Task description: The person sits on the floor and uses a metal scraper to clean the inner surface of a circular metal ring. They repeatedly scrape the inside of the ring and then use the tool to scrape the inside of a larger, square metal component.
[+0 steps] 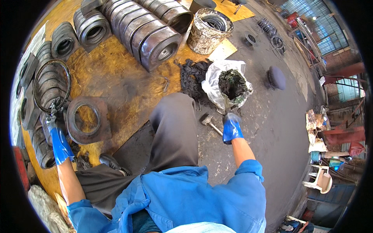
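My left hand (pixel 57 130), in a blue glove with dark, dirty fingers, is closed on the lower edge of a thin dark ring (pixel 69 81). It holds the ring up over a row of stacked metal blocks at the left. Beside it lies a squarish metal part (pixel 103 126) with a round opening. My gloved right hand (pixel 232 126) is at the near edge of a white plastic-lined container (pixel 211 83). Dark greenish grease (pixel 239 83) coats the container's inside. The right fingers look closed, but what they grip is hidden. A hammer (pixel 211 125) lies left of this hand.
Rows of dark metal blocks (pixel 134 29) stand on a stained yellow sheet (pixel 128 87). Behind the grease are dark rags (pixel 193 77) and a grimy bucket (pixel 204 40) holding rings. A dark round object (pixel 276 77) sits on the right floor; a white chair (pixel 320 178) stands farther right.
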Motion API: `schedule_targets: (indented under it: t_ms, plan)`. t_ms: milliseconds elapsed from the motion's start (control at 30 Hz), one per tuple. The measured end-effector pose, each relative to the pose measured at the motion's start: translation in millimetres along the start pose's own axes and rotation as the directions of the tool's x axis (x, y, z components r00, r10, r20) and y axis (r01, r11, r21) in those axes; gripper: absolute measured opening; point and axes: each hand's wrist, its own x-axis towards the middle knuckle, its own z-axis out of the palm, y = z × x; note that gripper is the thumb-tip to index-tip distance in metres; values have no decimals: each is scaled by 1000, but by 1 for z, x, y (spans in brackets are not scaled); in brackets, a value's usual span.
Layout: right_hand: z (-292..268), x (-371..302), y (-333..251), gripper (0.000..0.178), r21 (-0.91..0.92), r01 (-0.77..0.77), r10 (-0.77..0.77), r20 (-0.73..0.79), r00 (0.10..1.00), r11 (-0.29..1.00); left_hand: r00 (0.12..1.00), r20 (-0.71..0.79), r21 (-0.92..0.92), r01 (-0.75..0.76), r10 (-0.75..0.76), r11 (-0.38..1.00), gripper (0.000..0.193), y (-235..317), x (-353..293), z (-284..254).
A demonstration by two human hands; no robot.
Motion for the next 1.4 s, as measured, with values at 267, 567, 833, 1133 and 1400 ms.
schedule_targets:
  t_ms: [267, 567, 833, 1133, 1400]
  plan:
    - [-59, -42, -13, 24, 90, -72, 83, -135, 987, 993, 1000, 7, -8, -5, 5, 1000, 37, 7, -16, -11]
    - [-15, 26, 7, 32, 696, -184, 282, 498, 820, -694, 999, -3, -32, 35, -35, 999, 41, -5, -10, -35]
    - [63, -22, 37, 54, 385, -227, 83, 643, 761, -895, 994, -96, -19, 44, -45, 999, 44, 1, -3, -86]
    - [0, -21, 94, 43, 781, -277, 304, 505, 808, -559, 980, 192, -198, 80, -41, 977, 42, 0, -29, -14]
    - [-96, 31, 44, 29, 863, -413, 183, 373, 910, 292, 940, 338, -181, 16, 47, 983, 41, -13, -36, 17]
